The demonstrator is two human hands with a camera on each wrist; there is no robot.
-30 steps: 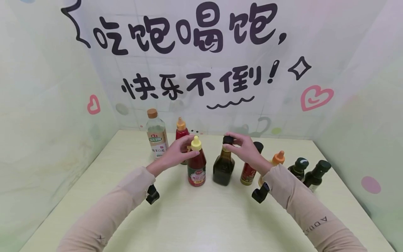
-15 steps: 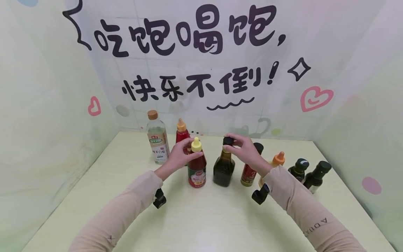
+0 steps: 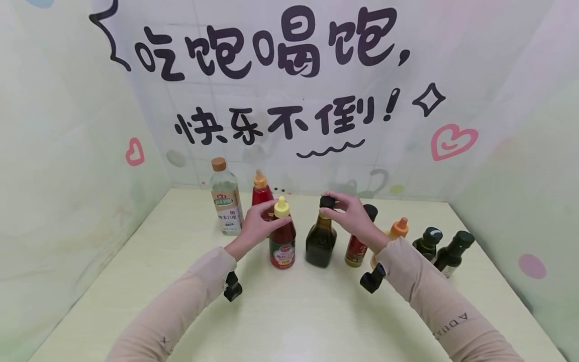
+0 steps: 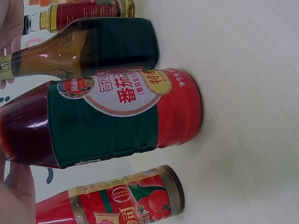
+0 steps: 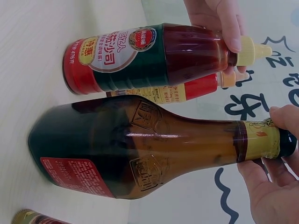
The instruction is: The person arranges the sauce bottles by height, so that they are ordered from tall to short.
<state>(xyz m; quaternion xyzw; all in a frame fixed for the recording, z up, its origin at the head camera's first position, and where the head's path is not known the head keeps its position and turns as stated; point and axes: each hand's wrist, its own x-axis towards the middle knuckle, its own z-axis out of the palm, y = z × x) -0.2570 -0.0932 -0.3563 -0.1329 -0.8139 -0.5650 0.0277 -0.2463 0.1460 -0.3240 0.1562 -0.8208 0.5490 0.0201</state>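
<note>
My left hand [image 3: 258,227] pinches the neck of a ketchup bottle [image 3: 283,247] just below its yellow nozzle cap. In the left wrist view the bottle's green and red label [image 4: 107,121] faces the camera. Right beside it stands a brown glass sauce bottle [image 3: 320,245], upright, with a black cap. My right hand [image 3: 355,220] grips this bottle at the neck, fingers and thumb around the gold band under the cap. The right wrist view shows embossed marks on the glass and a red label [image 5: 77,175] low on its side.
Behind the left hand stand a clear vinegar bottle [image 3: 228,203] and a red squeeze bottle [image 3: 261,193]. To the right are a red-labelled bottle [image 3: 356,250], an orange-capped squeeze bottle [image 3: 399,229] and two dark bottles [image 3: 426,245]. A printed cloth wall [image 3: 289,171] closes off the back.
My left wrist and forearm have swung a little to the right, with the fingers settling at the ketchup bottle's neck. The right hand and the bottles have stayed in place.
</note>
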